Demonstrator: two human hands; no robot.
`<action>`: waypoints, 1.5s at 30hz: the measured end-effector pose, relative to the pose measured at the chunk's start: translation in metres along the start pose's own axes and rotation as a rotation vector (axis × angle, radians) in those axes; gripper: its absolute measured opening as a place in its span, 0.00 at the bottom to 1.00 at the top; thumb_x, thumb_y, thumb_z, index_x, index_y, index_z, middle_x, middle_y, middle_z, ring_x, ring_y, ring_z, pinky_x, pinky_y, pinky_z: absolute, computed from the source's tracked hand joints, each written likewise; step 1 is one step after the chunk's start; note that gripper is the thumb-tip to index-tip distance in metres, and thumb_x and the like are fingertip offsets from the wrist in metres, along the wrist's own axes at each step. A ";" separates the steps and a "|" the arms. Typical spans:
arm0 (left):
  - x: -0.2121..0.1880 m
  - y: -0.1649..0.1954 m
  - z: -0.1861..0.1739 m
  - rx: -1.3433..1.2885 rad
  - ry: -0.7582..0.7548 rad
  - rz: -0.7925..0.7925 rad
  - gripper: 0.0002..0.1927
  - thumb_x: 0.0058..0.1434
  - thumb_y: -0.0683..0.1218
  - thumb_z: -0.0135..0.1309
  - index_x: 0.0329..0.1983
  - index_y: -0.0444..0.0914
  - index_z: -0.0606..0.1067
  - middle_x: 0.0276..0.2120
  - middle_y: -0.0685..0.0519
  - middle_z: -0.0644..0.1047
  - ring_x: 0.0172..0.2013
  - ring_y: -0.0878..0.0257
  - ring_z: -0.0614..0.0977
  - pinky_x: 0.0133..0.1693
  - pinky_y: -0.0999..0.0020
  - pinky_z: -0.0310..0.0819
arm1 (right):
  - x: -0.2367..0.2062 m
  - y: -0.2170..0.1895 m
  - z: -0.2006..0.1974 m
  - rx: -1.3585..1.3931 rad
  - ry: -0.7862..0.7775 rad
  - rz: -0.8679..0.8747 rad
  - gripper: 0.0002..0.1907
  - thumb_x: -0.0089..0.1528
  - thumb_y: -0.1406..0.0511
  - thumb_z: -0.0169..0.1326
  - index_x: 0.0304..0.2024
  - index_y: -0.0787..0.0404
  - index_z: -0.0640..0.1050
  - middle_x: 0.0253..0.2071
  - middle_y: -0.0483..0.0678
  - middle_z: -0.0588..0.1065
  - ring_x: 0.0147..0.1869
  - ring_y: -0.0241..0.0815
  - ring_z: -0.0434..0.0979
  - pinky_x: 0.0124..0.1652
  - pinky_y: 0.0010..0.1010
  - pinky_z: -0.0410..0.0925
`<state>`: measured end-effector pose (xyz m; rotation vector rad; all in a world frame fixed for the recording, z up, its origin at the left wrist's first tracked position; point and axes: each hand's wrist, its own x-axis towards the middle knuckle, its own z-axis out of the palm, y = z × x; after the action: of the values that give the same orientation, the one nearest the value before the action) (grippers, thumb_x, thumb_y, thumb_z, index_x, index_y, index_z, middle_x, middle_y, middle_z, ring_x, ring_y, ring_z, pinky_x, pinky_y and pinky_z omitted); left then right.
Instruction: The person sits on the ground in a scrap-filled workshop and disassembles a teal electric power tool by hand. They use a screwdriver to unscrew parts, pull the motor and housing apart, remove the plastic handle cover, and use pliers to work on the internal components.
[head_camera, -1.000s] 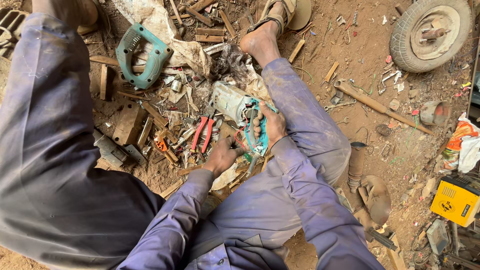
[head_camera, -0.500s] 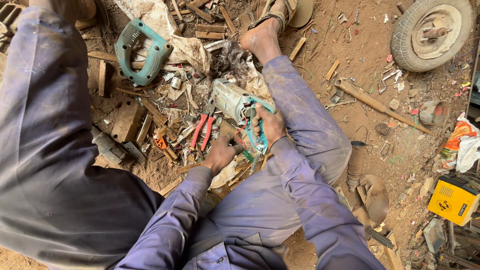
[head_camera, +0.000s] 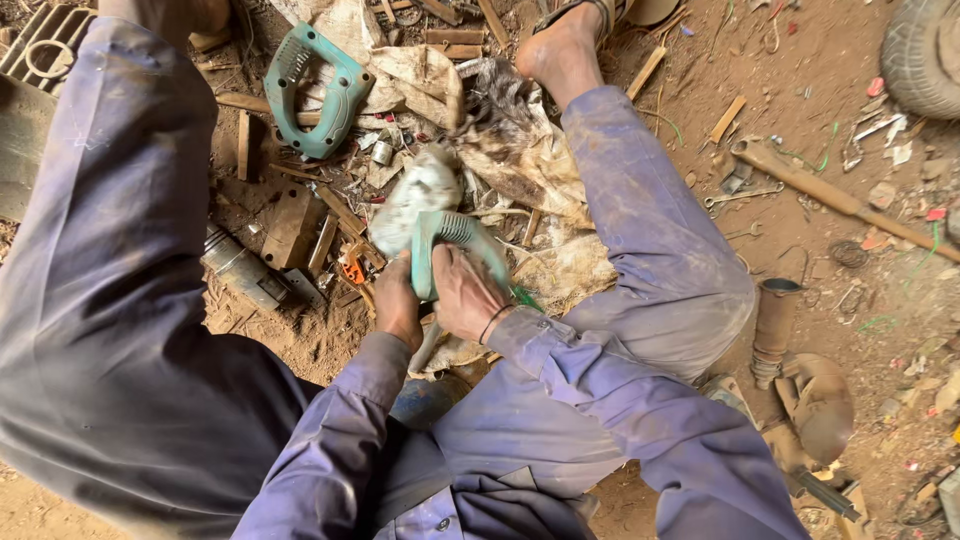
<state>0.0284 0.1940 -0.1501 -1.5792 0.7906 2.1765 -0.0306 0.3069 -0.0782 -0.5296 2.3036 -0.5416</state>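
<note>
I sit on dirt ground with my legs spread, in dusty purple overalls. Both hands are on a green and grey power tool (head_camera: 432, 222) between my knees. My left hand (head_camera: 398, 302) grips its lower left side. My right hand (head_camera: 465, 292) is wrapped around its green handle, a dark band on the wrist. The tool's pale grey body tilts up and away from me and looks blurred. The red-handled pliers seen earlier are hidden behind my hands.
A separate green handle casing (head_camera: 310, 92) lies at the upper left among wood scraps and dirty cloth (head_camera: 520, 160). A metal cylinder (head_camera: 240, 266) lies by my left knee. A wooden handle (head_camera: 830, 195), a wrench (head_camera: 740, 197), a tyre (head_camera: 925, 55) and a pipe piece (head_camera: 772, 325) are on the right.
My left hand has moved from the ground by the pliers onto the tool. The tool has been lifted and turned toward me, and the camera has come closer.
</note>
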 end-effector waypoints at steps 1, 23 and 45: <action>0.000 0.001 -0.001 0.021 -0.002 0.046 0.21 0.73 0.55 0.45 0.49 0.32 0.75 0.38 0.47 0.78 0.36 0.56 0.79 0.39 0.58 0.76 | 0.002 0.003 0.002 0.025 -0.069 0.033 0.19 0.52 0.73 0.54 0.44 0.68 0.67 0.44 0.65 0.72 0.47 0.61 0.77 0.46 0.50 0.70; 0.015 -0.040 -0.017 0.667 0.295 0.118 0.22 0.62 0.45 0.56 0.55 0.27 0.71 0.46 0.35 0.80 0.44 0.49 0.83 0.47 0.57 0.76 | 0.009 0.053 0.010 1.159 -0.121 0.786 0.19 0.58 0.72 0.57 0.48 0.51 0.68 0.36 0.50 0.75 0.33 0.47 0.82 0.36 0.40 0.80; 0.020 -0.030 -0.028 0.553 0.185 0.050 0.08 0.61 0.38 0.57 0.40 0.34 0.71 0.28 0.46 0.79 0.26 0.60 0.82 0.28 0.65 0.77 | -0.006 0.034 -0.012 1.112 -0.080 0.745 0.11 0.57 0.68 0.58 0.40 0.66 0.74 0.32 0.52 0.79 0.37 0.47 0.84 0.37 0.41 0.79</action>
<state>0.0602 0.1989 -0.1826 -1.4797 1.3582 1.6470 -0.0423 0.3410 -0.0850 0.7783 1.5747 -1.2014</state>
